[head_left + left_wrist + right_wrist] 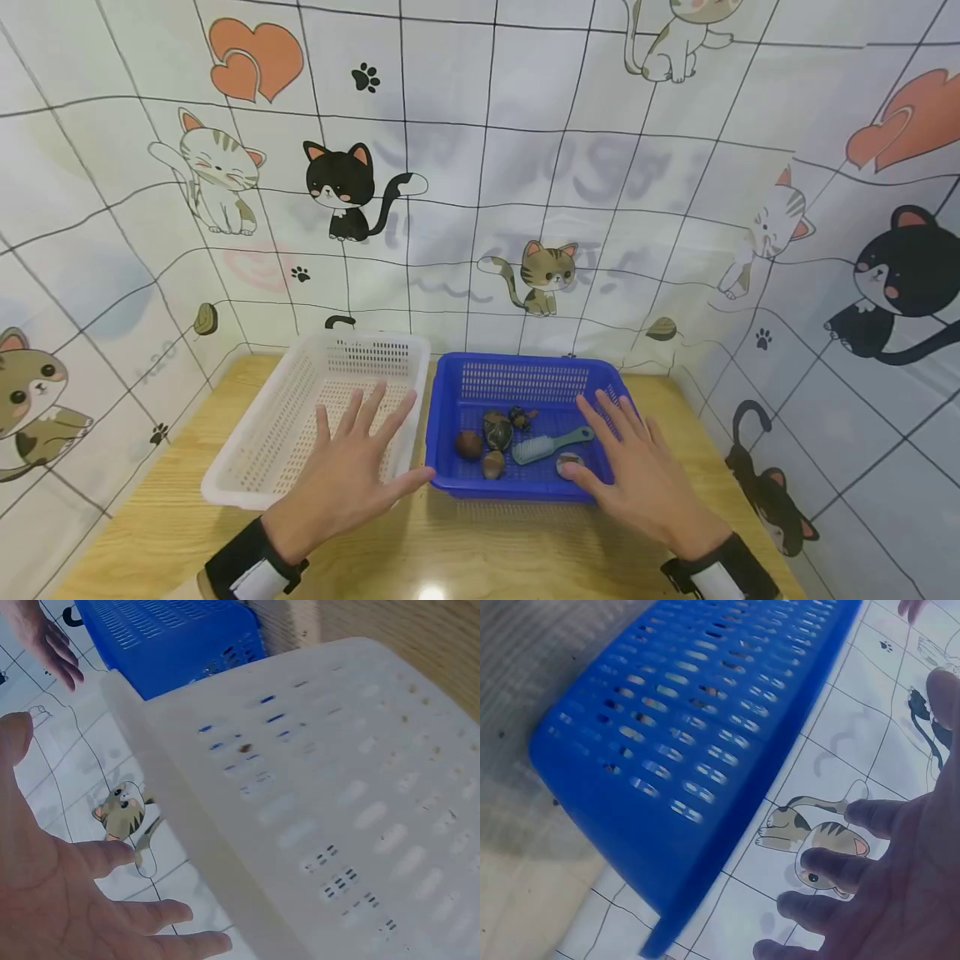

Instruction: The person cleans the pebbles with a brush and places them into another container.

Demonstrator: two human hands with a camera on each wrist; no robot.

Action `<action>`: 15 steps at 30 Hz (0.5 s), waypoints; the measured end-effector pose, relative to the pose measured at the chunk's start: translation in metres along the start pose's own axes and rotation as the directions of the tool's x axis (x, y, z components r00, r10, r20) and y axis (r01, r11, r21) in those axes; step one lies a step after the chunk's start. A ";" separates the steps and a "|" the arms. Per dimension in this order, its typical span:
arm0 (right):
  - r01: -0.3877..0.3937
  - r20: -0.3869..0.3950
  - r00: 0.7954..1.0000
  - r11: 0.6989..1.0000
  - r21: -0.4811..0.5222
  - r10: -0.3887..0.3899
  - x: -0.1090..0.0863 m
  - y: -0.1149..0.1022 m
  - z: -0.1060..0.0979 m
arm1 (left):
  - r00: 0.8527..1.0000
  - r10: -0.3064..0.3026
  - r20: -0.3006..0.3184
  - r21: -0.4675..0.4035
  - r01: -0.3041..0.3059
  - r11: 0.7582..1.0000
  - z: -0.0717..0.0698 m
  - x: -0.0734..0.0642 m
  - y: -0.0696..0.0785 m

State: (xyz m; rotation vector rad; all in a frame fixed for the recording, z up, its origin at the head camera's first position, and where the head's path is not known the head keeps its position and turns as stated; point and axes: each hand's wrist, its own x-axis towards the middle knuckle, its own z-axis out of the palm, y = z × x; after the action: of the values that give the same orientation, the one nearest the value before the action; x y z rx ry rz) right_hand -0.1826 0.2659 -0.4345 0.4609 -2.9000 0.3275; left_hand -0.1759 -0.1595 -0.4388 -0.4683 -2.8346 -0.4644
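My left hand (348, 471) hovers with fingers spread over the near right part of a white plastic basket (247, 450), holding nothing. Fingers also spread, my right hand (637, 471) hangs over the right side of a blue plastic basket (517, 486). Inside the blue basket lie a green-handled brush (551, 446), a dark striped roundish object (497, 430), a brown ball-like object (468, 445), a small tan roundish object (492, 465) and a small dark object (521, 417). A pale round object (568, 463) is partly hidden by my right thumb. The wrist views show both palms bare.
Both baskets stand side by side on a light wooden table (405, 550). A white cloth (450, 167) printed with cats and grid lines hangs behind and along both sides. Each wrist wears a black strap (251, 562).
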 end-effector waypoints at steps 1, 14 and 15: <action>0.005 -0.003 1.000 1.000 -0.007 -0.005 0.002 0.000 -0.002 | 1.000 0.005 0.002 -0.004 -0.005 1.000 0.000 0.001 0.001; 0.115 -0.038 0.992 0.991 -0.064 -0.118 0.025 0.004 -0.014 | 0.997 0.074 0.027 -0.027 -0.073 0.997 0.002 0.017 0.018; 0.117 -0.034 0.992 0.991 -0.068 -0.119 0.027 0.004 -0.015 | 0.996 0.079 0.029 -0.029 -0.078 0.996 0.002 0.018 0.020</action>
State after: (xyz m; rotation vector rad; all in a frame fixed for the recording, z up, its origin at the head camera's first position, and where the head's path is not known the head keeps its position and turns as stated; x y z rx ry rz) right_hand -0.2064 0.2654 -0.4151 0.6051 -2.8219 0.2197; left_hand -0.1858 -0.1364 -0.4305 -0.5953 -2.8293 -0.4866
